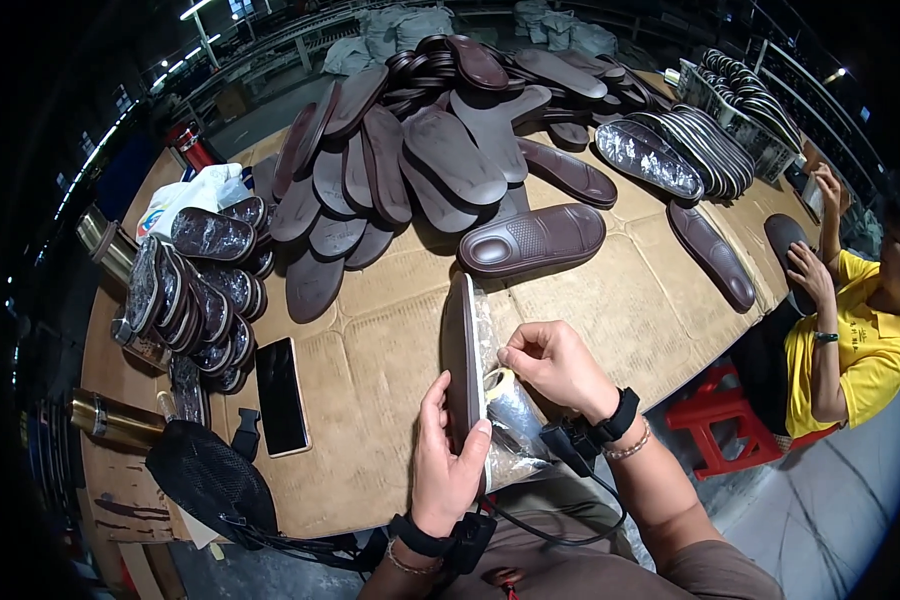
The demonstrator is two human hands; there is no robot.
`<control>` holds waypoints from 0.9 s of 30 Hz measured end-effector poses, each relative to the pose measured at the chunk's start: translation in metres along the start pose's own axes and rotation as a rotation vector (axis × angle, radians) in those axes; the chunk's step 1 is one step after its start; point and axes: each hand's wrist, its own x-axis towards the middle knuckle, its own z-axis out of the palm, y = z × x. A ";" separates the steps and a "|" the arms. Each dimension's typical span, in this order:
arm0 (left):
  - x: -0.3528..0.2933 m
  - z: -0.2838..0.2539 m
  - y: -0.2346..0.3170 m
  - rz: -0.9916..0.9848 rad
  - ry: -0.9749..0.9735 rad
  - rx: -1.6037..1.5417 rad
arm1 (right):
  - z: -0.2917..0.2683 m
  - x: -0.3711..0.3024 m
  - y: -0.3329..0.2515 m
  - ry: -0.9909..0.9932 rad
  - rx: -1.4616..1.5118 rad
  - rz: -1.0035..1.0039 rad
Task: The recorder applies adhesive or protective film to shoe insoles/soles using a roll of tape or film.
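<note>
On edge in front of me stands a dark brown shoe sole (pixel 457 350) with a pale strip along its right side. My left hand (pixel 448 470) grips its near end, thumb on the right face and fingers on the left. Clear film (pixel 483 320) lies along the sole's right face. My right hand (pixel 560 365) pinches at this film, thumb and fingertips together. Just below those fingertips is a roll of clear film (pixel 510 400) with a pale core. Another brown sole (pixel 530 240) lies beyond, textured face up.
A large heap of brown soles (pixel 450 150) covers the far cardboard. Film-wrapped soles (pixel 195 300) are stacked at left, near a phone (pixel 283 397), black pouch (pixel 210 475) and metal flask (pixel 115 415). At right, a person in yellow (pixel 850 330) holds a sole beside a red stool (pixel 715 425).
</note>
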 end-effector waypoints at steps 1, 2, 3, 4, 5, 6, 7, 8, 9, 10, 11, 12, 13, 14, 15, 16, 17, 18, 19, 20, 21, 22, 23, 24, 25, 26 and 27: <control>0.000 0.000 0.001 -0.009 -0.001 -0.031 | -0.001 0.001 0.004 -0.025 0.018 0.000; 0.000 0.001 0.003 -0.005 -0.005 -0.020 | -0.003 0.001 0.007 -0.018 0.017 -0.023; -0.001 0.001 0.004 -0.001 -0.013 -0.030 | -0.006 0.002 0.009 -0.087 0.004 -0.001; -0.001 0.001 0.005 0.020 -0.020 -0.052 | -0.008 0.001 0.010 -0.151 -0.036 0.065; -0.001 0.001 0.005 -0.001 -0.020 -0.042 | -0.008 -0.001 0.011 -0.160 -0.009 0.024; -0.001 0.001 0.004 -0.015 -0.029 -0.054 | -0.007 -0.006 0.012 -0.115 0.016 -0.044; 0.000 0.000 0.003 -0.002 -0.042 -0.084 | -0.007 -0.011 0.012 -0.069 0.041 -0.112; 0.000 0.000 0.002 -0.029 -0.037 -0.068 | -0.007 -0.018 0.012 -0.072 0.041 -0.111; 0.001 -0.001 0.000 -0.005 -0.023 -0.030 | -0.007 -0.026 0.011 -0.183 0.102 -0.084; 0.002 -0.002 -0.001 -0.003 -0.004 0.010 | -0.007 -0.034 0.011 -0.293 0.164 -0.056; 0.001 -0.002 -0.002 0.014 -0.010 0.007 | -0.005 -0.040 0.010 -0.361 0.295 -0.035; 0.001 -0.002 -0.003 0.011 -0.005 -0.011 | -0.003 -0.045 0.008 -0.363 0.295 -0.033; 0.001 -0.002 -0.004 -0.002 0.008 -0.018 | -0.002 -0.050 0.006 -0.322 0.285 -0.035; 0.001 -0.001 -0.004 0.008 0.001 -0.029 | -0.001 -0.055 0.003 -0.283 0.280 -0.014; 0.000 -0.001 -0.004 -0.005 -0.008 -0.051 | -0.001 -0.058 0.000 -0.220 0.235 0.068; -0.001 -0.001 -0.003 0.003 -0.016 -0.082 | -0.002 -0.062 -0.003 -0.223 0.243 0.032; -0.001 0.000 -0.003 -0.019 -0.015 -0.075 | -0.003 -0.067 -0.006 -0.140 0.084 -0.022; -0.001 0.000 -0.003 0.015 -0.021 -0.002 | -0.005 -0.072 -0.009 -0.056 -0.090 -0.090; -0.001 0.000 -0.003 0.048 -0.028 0.071 | -0.004 -0.075 -0.012 0.018 -0.129 -0.109; -0.001 0.001 -0.003 0.047 -0.028 0.069 | -0.004 -0.078 -0.014 0.018 -0.119 -0.094; -0.002 0.002 -0.003 0.054 -0.017 0.065 | -0.006 -0.082 -0.016 0.046 -0.150 -0.114; -0.002 0.003 -0.003 0.071 -0.003 0.052 | -0.006 -0.086 -0.017 0.080 -0.182 -0.144; -0.002 0.003 -0.004 0.060 -0.006 0.059 | -0.003 -0.087 -0.018 0.114 -0.130 -0.117; -0.002 0.003 -0.004 0.085 -0.013 0.116 | -0.001 -0.088 -0.020 0.113 -0.131 -0.116; -0.002 0.003 -0.004 0.110 -0.020 0.172 | 0.000 -0.089 -0.022 0.143 -0.095 -0.147; -0.002 0.003 -0.004 0.111 -0.019 0.170 | 0.001 -0.089 -0.024 0.174 -0.063 -0.137; -0.002 0.004 -0.004 0.111 -0.022 0.173 | -0.002 -0.092 -0.027 0.134 -0.078 -0.117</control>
